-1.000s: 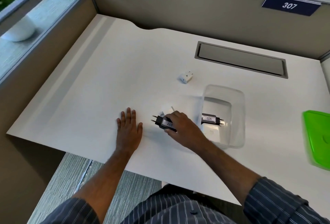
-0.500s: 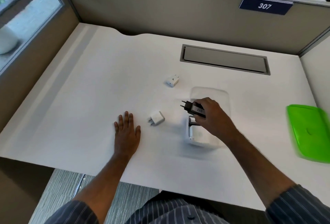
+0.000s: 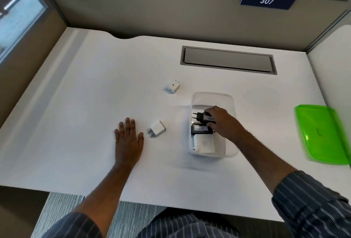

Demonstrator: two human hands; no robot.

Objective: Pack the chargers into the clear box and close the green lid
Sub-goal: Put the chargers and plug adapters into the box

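Observation:
The clear box (image 3: pixel 212 96) stands right of centre on the white desk. My right hand (image 3: pixel 223 122) reaches into it, shut on a black charger (image 3: pixel 201 117) labelled 017. Below that in the box lie a second black charger (image 3: pixel 201 129) labelled 026 and a white charger (image 3: pixel 204 143). Two white chargers lie outside: one (image 3: pixel 157 129) just left of the box beside my left hand (image 3: pixel 129 137), which rests flat and open on the desk, and another (image 3: pixel 172 86) farther back. The green lid (image 3: pixel 322 133) lies at the far right.
A grey cable hatch (image 3: pixel 228 60) is set into the white desk (image 3: pixel 85 95) behind the box. Beige partition walls enclose the back and sides, with a blue 307 sign (image 3: pixel 266 1). The front desk edge is near my body.
My right hand carried the black 017 charger from the desk, left of the box, over the rim and down into the box. The left hand stayed flat.

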